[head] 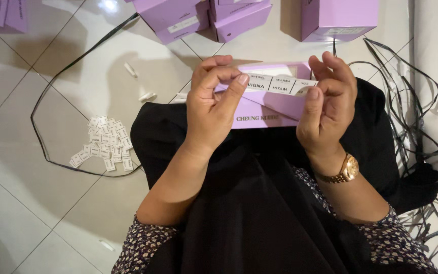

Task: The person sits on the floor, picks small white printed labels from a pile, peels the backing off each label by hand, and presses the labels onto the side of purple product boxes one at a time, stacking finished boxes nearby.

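Observation:
A lilac cardboard box (269, 109) rests on my lap, which is covered in black cloth (259, 203). Both hands hold a white label strip (280, 84) against the box's end face. My left hand (213, 106) pinches the strip's left end between thumb and forefinger. My right hand (328, 99), with a gold wristwatch on its wrist, presses the strip's right end with the thumb.
A pile of small white paper tags (103, 143) lies on the white tiled floor (36, 101) to the left, ringed by a black strap (51, 86). Several lilac boxes (198, 18) stand at the top. Tangled black straps (416, 116) lie at the right.

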